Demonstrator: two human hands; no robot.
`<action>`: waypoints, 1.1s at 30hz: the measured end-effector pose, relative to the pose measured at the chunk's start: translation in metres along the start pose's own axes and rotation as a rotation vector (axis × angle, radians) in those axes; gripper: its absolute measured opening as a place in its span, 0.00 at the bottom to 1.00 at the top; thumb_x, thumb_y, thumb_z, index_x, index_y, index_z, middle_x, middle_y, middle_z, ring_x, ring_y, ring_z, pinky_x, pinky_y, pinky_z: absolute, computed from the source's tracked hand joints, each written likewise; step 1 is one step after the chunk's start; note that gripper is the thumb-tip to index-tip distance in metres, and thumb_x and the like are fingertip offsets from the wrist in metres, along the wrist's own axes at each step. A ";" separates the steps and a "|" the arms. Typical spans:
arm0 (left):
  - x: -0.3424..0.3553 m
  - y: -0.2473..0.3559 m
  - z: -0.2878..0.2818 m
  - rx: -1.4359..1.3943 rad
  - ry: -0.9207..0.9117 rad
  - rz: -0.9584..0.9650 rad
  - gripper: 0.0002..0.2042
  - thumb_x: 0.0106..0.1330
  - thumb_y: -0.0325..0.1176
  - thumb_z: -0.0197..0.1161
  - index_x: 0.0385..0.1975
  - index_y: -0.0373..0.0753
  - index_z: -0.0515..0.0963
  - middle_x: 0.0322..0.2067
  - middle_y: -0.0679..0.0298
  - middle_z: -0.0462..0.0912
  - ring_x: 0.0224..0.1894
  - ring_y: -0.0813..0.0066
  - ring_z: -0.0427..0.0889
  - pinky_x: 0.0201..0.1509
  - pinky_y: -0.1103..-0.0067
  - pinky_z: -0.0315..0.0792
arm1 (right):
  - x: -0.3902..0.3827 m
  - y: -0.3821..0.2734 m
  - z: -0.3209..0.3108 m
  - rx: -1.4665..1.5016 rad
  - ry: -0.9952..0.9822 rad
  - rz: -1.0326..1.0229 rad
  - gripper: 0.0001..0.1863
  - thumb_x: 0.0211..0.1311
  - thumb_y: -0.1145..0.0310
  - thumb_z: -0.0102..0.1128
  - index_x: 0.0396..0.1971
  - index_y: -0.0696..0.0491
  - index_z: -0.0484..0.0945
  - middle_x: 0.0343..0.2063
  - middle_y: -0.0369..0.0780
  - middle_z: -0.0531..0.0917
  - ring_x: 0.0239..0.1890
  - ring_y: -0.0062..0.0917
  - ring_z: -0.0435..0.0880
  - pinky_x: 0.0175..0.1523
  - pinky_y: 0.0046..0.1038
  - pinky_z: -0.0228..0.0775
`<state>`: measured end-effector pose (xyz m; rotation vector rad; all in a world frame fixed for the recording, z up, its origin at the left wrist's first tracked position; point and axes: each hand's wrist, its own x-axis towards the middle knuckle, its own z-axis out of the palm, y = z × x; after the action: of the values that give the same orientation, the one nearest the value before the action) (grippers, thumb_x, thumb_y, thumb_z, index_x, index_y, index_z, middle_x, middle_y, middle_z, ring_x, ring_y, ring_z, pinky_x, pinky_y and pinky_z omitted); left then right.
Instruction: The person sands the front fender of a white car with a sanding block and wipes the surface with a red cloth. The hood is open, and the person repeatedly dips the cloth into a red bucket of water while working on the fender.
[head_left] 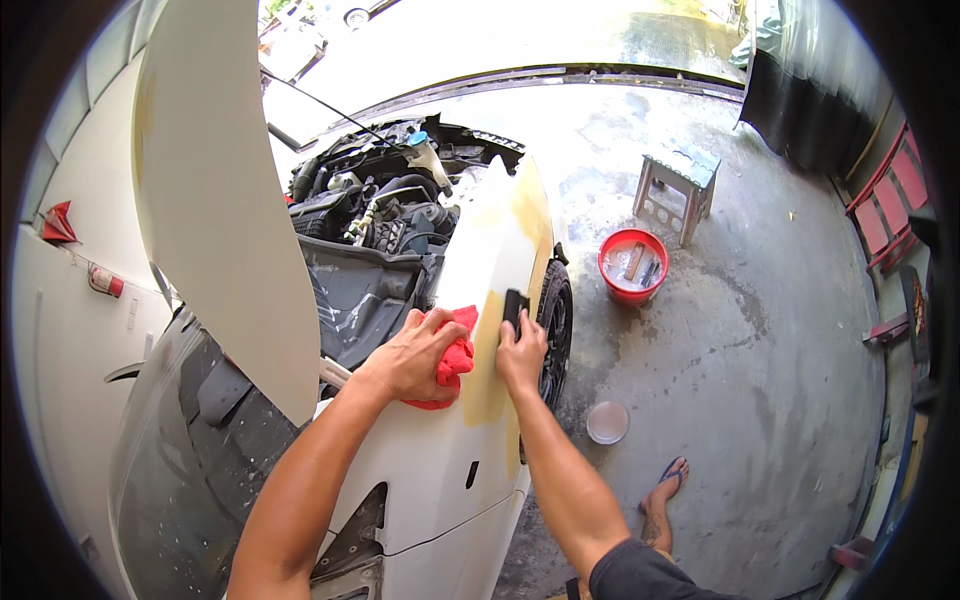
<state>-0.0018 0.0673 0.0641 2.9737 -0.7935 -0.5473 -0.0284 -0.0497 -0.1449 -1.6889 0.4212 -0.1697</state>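
My left hand is closed around a bunched red cloth, which lies against the white front fender of a car. In my right hand is a black sanding block, held at the outer side of the fender above the front wheel. Between the hands, yellowish filler covers part of the panel, and a further patch of it shows toward the car's front. The underside of the block is hidden.
The raised white hood stands at left, with the engine bay exposed. On the concrete floor at right are a red bucket of cloudy water with tools in it, a folding stool and a round clear tub. A sandaled foot shows below.
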 end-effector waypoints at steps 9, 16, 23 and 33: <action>0.011 -0.024 0.025 -0.194 0.211 -0.038 0.33 0.50 0.31 0.78 0.59 0.46 0.75 0.60 0.53 0.74 0.57 0.42 0.78 0.65 0.58 0.76 | -0.004 0.019 0.016 0.003 0.184 -0.085 0.25 0.70 0.61 0.56 0.59 0.64 0.72 0.57 0.55 0.76 0.64 0.52 0.71 0.71 0.50 0.60; 0.014 -0.026 0.028 -0.231 0.260 -0.028 0.33 0.50 0.30 0.79 0.59 0.46 0.75 0.59 0.54 0.75 0.56 0.43 0.79 0.64 0.59 0.77 | -0.067 0.022 0.006 0.057 0.093 -0.218 0.25 0.73 0.57 0.64 0.57 0.61 0.73 0.53 0.54 0.76 0.59 0.51 0.75 0.67 0.46 0.65; 0.016 -0.024 0.029 -0.247 0.302 -0.060 0.31 0.51 0.29 0.77 0.59 0.47 0.75 0.58 0.53 0.75 0.52 0.44 0.81 0.61 0.58 0.78 | -0.032 -0.004 0.014 0.107 0.069 0.065 0.38 0.72 0.48 0.66 0.66 0.64 0.69 0.60 0.57 0.75 0.64 0.50 0.74 0.72 0.46 0.63; 0.030 -0.018 0.019 -0.281 0.359 -0.229 0.29 0.50 0.30 0.76 0.55 0.47 0.76 0.55 0.51 0.77 0.50 0.38 0.85 0.56 0.53 0.82 | -0.009 -0.018 0.018 0.110 0.108 0.111 0.36 0.71 0.46 0.65 0.62 0.65 0.76 0.58 0.56 0.77 0.63 0.48 0.77 0.71 0.44 0.66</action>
<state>0.0247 0.0696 0.0342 2.7900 -0.3202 -0.1044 -0.0275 -0.0273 -0.1293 -1.5488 0.5746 -0.1994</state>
